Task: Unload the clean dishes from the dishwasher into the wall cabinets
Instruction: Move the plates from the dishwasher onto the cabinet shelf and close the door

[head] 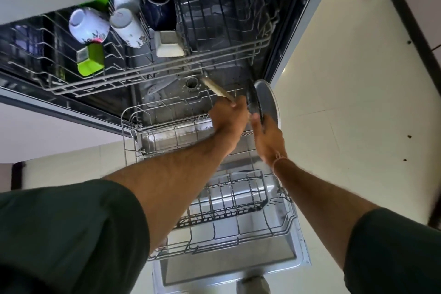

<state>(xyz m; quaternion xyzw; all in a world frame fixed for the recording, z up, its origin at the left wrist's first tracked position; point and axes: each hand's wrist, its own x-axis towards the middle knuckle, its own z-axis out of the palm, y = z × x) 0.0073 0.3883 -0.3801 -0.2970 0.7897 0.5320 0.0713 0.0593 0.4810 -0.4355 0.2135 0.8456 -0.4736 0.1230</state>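
Over the lower rack, the upper rack holds cups, apparently inverted.

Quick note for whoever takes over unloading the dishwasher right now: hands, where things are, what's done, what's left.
Left hand: grips a wooden-handled utensil over the lower rack.
Right hand: holds a steel plate and a dark round piece on edge.
Lower rack: no other dishes visible.
Upper rack: holds white cups, a dark blue mug, a white square dish and a green cup.
Left: put away the held items, then empty the upper rack. Cabinets are out of view.
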